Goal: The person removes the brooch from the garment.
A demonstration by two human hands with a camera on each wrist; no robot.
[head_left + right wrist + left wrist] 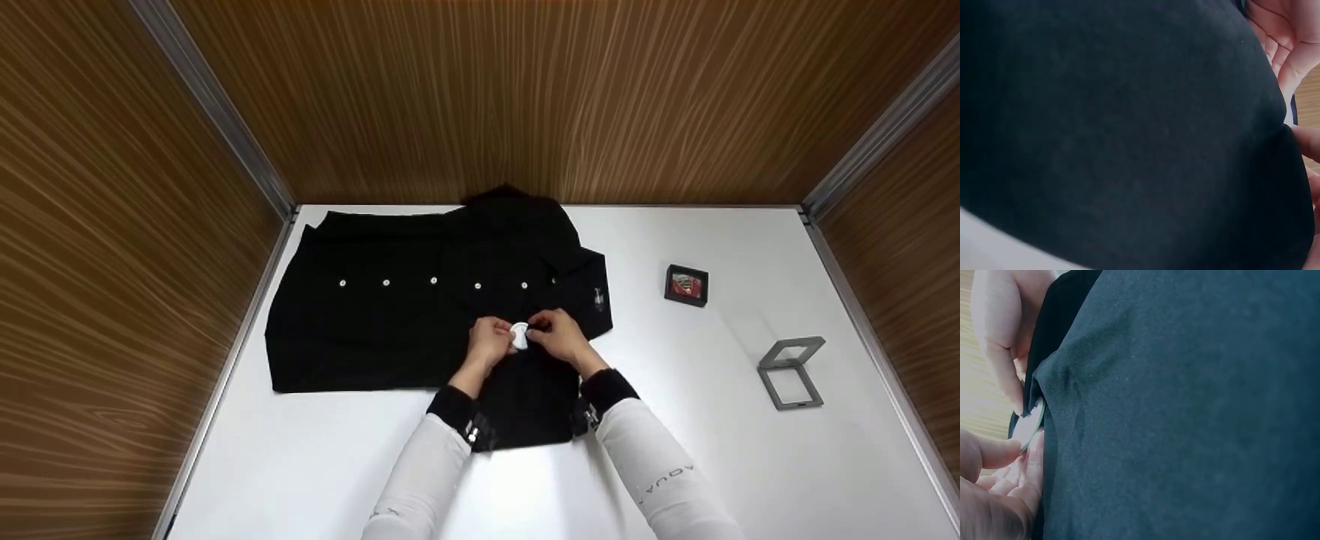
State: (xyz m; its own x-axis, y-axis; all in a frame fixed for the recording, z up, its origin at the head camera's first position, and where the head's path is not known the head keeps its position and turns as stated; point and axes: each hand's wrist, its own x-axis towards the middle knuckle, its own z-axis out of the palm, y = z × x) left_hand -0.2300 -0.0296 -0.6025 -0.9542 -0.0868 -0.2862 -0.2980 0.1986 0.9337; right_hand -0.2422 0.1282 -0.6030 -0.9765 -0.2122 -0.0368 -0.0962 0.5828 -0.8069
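Note:
A black short-sleeved shirt [367, 330] lies spread out, its collar to the right and a row of white buttons along its front. Over the sleeve nearest me, a small white round disc [520, 336] is held against the cloth. My left hand [489, 342] pinches the disc's left edge between thumb and fingers; this grip shows in the left wrist view, with the disc [1030, 426] seen edge-on. At its other edge my right hand [561, 337] pinches a fold of the shirt cloth. Raised black fabric [1129, 135] covers most of the right wrist view.
On the white table [660, 427], a small black box with a red front [686, 285] is to the right of the shirt. Farther right stands a grey hinged frame [791, 375], opened up. Wood-grain panels [480, 97] enclose the back and sides.

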